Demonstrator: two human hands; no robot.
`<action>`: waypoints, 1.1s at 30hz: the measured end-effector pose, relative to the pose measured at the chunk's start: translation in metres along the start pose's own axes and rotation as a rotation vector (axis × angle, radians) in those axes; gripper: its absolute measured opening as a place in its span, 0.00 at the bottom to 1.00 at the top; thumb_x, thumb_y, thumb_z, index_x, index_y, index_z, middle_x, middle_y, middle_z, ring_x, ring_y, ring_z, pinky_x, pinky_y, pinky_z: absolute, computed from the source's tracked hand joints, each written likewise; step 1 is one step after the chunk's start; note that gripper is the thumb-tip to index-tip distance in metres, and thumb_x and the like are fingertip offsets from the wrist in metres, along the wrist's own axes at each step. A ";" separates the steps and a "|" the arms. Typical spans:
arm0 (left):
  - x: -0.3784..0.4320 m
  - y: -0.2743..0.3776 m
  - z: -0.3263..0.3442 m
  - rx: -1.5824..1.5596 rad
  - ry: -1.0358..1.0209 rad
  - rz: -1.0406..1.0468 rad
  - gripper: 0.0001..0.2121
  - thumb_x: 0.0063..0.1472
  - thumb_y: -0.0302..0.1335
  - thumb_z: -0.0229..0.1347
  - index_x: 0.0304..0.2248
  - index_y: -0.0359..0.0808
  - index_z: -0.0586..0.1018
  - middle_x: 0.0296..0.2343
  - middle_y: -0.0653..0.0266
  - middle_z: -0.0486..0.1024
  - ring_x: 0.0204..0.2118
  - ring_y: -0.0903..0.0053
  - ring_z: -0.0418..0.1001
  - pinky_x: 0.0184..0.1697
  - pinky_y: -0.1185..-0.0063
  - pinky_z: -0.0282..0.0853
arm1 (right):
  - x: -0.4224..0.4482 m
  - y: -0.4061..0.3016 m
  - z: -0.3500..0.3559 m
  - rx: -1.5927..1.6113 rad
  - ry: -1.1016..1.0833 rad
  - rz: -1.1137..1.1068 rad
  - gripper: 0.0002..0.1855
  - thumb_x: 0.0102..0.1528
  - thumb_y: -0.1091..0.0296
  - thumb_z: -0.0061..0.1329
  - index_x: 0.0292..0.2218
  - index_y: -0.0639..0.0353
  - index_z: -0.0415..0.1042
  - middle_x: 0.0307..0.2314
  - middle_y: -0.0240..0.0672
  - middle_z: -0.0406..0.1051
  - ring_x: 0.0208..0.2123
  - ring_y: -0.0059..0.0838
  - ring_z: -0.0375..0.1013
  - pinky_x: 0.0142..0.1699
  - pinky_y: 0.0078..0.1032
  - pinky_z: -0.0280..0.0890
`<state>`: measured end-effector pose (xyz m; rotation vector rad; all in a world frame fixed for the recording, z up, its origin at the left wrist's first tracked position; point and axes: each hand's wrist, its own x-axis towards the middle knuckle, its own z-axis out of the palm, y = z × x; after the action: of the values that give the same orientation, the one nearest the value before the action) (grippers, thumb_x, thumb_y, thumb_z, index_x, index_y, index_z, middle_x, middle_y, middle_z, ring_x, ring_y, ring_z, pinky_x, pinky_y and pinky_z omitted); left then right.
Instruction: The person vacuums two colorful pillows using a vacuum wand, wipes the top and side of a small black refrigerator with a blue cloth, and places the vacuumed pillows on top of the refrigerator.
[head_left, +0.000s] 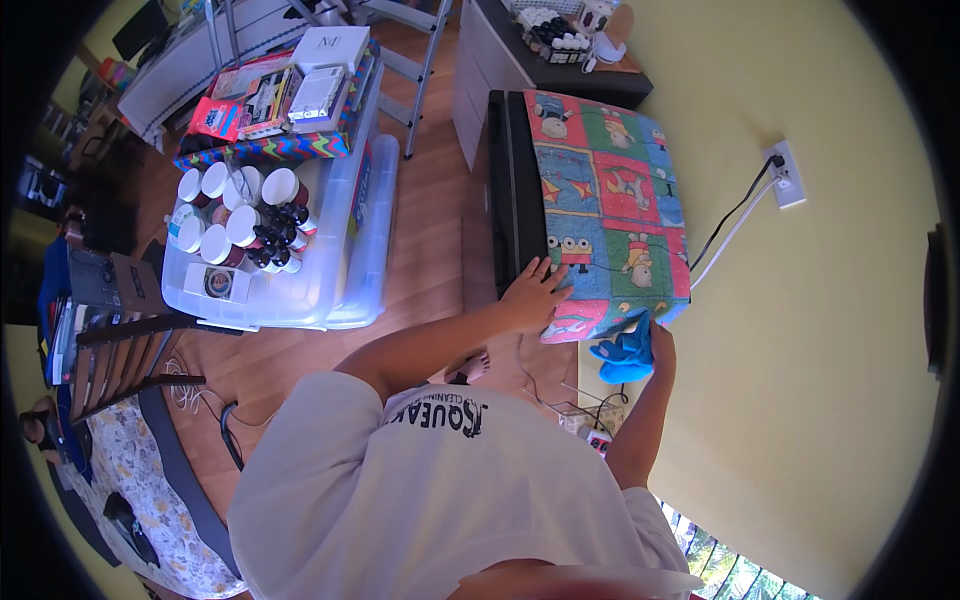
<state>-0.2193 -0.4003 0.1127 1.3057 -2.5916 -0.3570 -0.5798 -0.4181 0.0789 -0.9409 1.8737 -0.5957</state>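
Note:
A patchwork cover (606, 196) printed with cartoon bears and kites lies over the top of a black box-shaped appliance (514, 180), which looks like a small refrigerator. My left hand (536, 295) rests on the cover near its front left corner, fingers spread and holding nothing. In my right hand (661, 346) is a bunched blue cloth (628, 354), at the near right corner of the cover. The cloth hangs just past that edge. Part of the right hand's fingers is hidden behind it.
To the left, translucent plastic bins (330, 285) carry white-lidded jars (281, 187), small dark-capped bottles (281, 238) and a patterned box (262, 146). A stepladder (401, 69) and dresser (491, 71) stand behind. Cords run to a wall outlet (785, 175); another cable (231, 435) lies on the floor.

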 end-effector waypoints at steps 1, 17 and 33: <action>-0.001 -0.001 -0.002 0.020 -0.016 -0.008 0.31 0.46 0.44 0.55 0.51 0.46 0.63 0.54 0.55 0.49 0.56 0.53 0.46 0.57 0.59 0.38 | -0.011 -0.012 -0.002 -0.002 -0.006 0.002 0.24 0.54 0.53 0.39 0.39 0.69 0.69 0.28 0.40 0.71 0.31 0.28 0.68 0.38 0.25 0.62; 0.011 0.003 0.014 0.054 0.069 0.102 0.26 0.48 0.28 0.50 0.50 0.49 0.64 0.54 0.57 0.52 0.57 0.58 0.46 0.58 0.65 0.42 | -0.056 -0.053 0.063 -0.387 -0.053 -0.400 0.43 0.49 0.53 0.47 0.57 0.59 0.39 0.40 0.59 0.64 0.42 0.48 0.66 0.45 0.31 0.60; -0.050 0.030 0.027 -0.169 -0.317 0.330 0.29 0.48 0.38 0.52 0.48 0.32 0.64 0.46 0.48 0.63 0.49 0.61 0.62 0.52 0.69 0.54 | -0.119 -0.097 0.085 -0.462 -0.155 -0.199 0.32 0.51 0.61 0.46 0.53 0.65 0.52 0.34 0.49 0.70 0.34 0.33 0.72 0.39 0.25 0.65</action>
<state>-0.2208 -0.3398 0.0927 0.8010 -2.8912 -0.7535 -0.4366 -0.3804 0.1720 -1.4429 1.8219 -0.1939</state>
